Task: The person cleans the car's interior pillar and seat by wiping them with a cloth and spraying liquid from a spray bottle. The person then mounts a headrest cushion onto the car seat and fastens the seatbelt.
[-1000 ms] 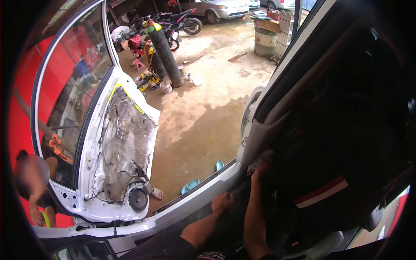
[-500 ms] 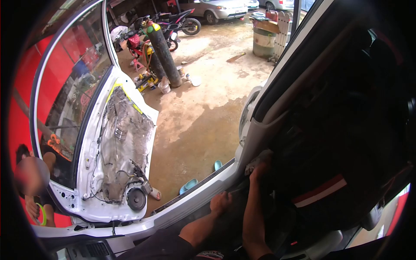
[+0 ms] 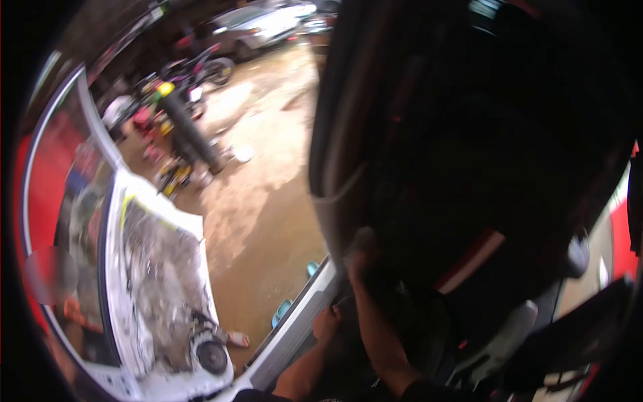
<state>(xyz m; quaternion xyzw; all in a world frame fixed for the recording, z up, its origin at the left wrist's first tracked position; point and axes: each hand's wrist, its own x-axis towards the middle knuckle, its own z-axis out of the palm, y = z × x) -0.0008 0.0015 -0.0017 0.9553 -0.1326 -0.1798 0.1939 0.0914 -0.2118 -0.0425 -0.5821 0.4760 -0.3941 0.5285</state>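
Note:
Inside a dim car cabin, my right hand (image 3: pixel 362 260) is closed on a greyish rag (image 3: pixel 365 238), low beside the door pillar (image 3: pixel 328 218). Blur and shade hide the rag's edges. My left hand (image 3: pixel 327 323) is near the white door sill (image 3: pixel 305 315), its fingers curled in. Whatever it may hold is hidden. To the left the white car door (image 3: pixel 177 216) stands wide open with its trim panel off, showing a stained inner skin (image 3: pixel 161 261) and a round speaker (image 3: pixel 211 356).
Teal slippers (image 3: pixel 282 312) lie on the wet ground outside the sill. Beyond stand a dark gas cylinder (image 3: pixel 191 130), a motorcycle (image 3: pixel 218 70) and a silver car (image 3: pixel 258 30). A person (image 3: pixel 74 311) is behind the door window. A dark seat with a light stripe (image 3: pixel 471 261) is at right.
My view has swung to the right, so the door and yard sit further left and are blurred. My right hand stays by the pillar with the rag; my left stays near the sill.

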